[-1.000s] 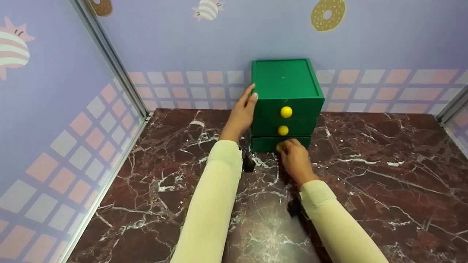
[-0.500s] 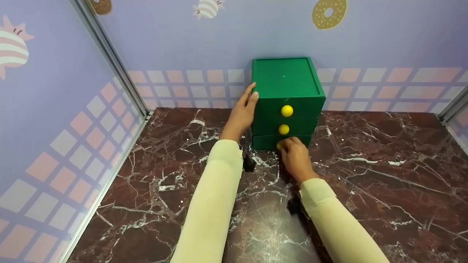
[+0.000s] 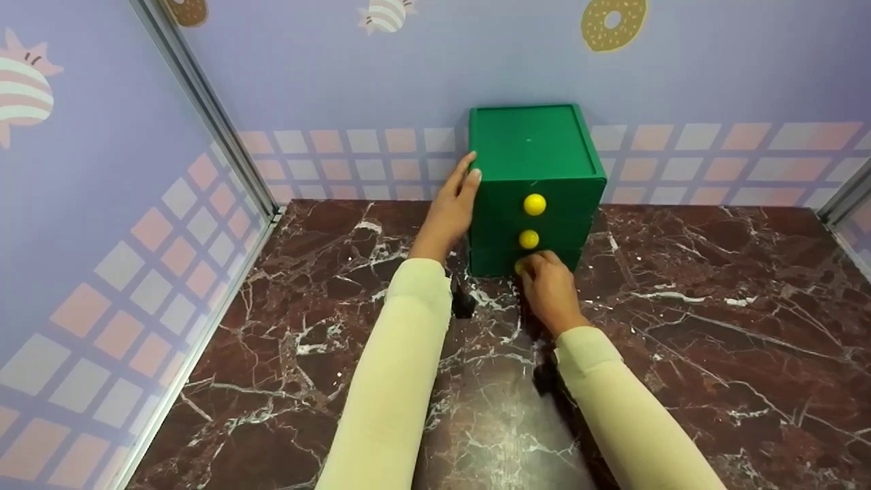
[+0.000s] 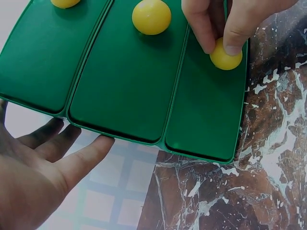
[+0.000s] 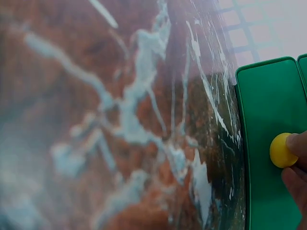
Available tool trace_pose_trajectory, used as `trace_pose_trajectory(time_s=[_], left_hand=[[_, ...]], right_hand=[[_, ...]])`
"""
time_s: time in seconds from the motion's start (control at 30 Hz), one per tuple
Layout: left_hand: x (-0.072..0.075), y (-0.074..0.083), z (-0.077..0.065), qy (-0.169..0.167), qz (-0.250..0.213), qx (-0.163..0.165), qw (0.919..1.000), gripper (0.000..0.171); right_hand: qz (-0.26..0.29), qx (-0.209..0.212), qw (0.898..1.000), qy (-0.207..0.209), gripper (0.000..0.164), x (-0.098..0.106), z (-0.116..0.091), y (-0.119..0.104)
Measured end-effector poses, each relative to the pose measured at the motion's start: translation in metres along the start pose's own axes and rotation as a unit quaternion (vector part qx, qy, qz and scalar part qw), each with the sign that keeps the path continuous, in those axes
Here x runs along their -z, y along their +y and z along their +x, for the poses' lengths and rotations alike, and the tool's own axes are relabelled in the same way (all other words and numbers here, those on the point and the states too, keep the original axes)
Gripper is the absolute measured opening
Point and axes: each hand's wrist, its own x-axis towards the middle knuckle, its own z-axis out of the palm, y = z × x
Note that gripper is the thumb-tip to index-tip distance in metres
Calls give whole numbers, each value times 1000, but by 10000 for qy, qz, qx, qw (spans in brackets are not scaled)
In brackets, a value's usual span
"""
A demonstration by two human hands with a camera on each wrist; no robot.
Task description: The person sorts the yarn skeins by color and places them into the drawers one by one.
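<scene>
A small green cabinet (image 3: 531, 139) with three drawers stands against the back wall, each drawer bearing a round yellow knob. My right hand (image 3: 551, 289) pinches the bottom drawer's yellow knob (image 4: 225, 59) between thumb and fingers. That bottom drawer (image 4: 206, 115) sits level with the other fronts in the left wrist view. Extended fingers of my left hand (image 3: 446, 214) rest against the cabinet's left side, near its upper front corner. Above the right hand, the middle knob (image 3: 529, 239) and top knob (image 3: 535, 205) are untouched.
Dark red marbled tabletop (image 3: 714, 340) extends around the cabinet on both sides and in front. A purple patterned wall (image 3: 326, 88) rises right behind it. Another panel (image 3: 122, 170) closes off the left, joined by a metal corner post (image 3: 204, 95).
The bottom drawer, slightly out a second ago, has slid back into line with the drawers above, my right hand moving forward with its knob. My left hand has kept its place on the cabinet.
</scene>
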Motion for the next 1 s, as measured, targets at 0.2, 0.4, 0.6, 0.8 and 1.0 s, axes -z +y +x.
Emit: trace_pose_trajectory(time_s=[0.2,0.4,0.6,0.8,1.0], left_hand=[[-2,-1,3,15,47,-75,10000,53],[-3,-5,4,-77,124,-15,9999,54],[-3,-7,6,-159,116,-85,9998,54],[5,-10,10,-234,146,-196,9994,56],[17,-11,11,-335,475,-5,9983,59]], right_hand=[[28,-155,9999,-29,6,-1,1,0],[34,-216,9997,-64,7,-4,-3,1],[-81,-135,9995,-275,12,-2,-4,3],[-170,-144,9976,-662,24,3,-1,1],[-342,-190,9950,-923,43,13,4,-3]])
